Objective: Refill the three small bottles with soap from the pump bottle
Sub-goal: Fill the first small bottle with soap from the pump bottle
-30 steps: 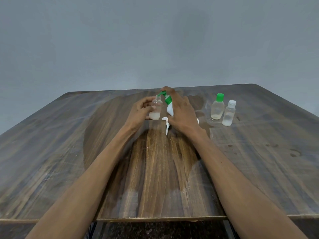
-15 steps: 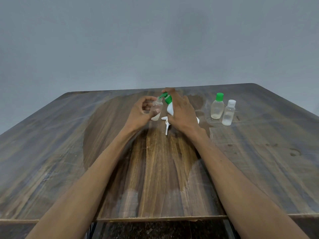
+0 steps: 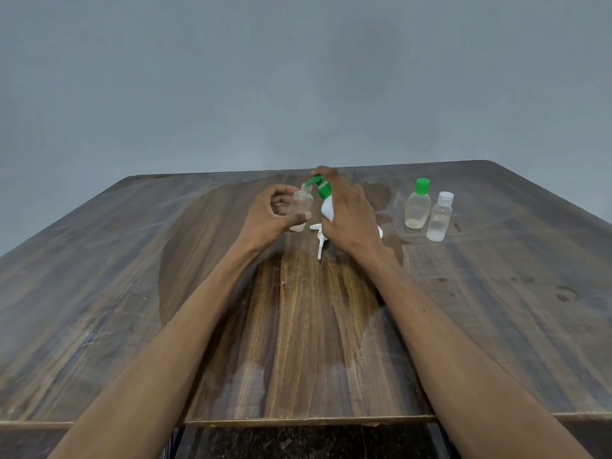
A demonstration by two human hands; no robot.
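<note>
We look down on a wooden table. At its far middle our right hand wraps the white pump bottle, index finger on its green pump head. The spout points left, over the neck of a clear small bottle, tilted and gripped in our left hand, just beside. A loose white cap lies below. Two capped small bottles stand well apart to the right, nearer our right hand.
</note>
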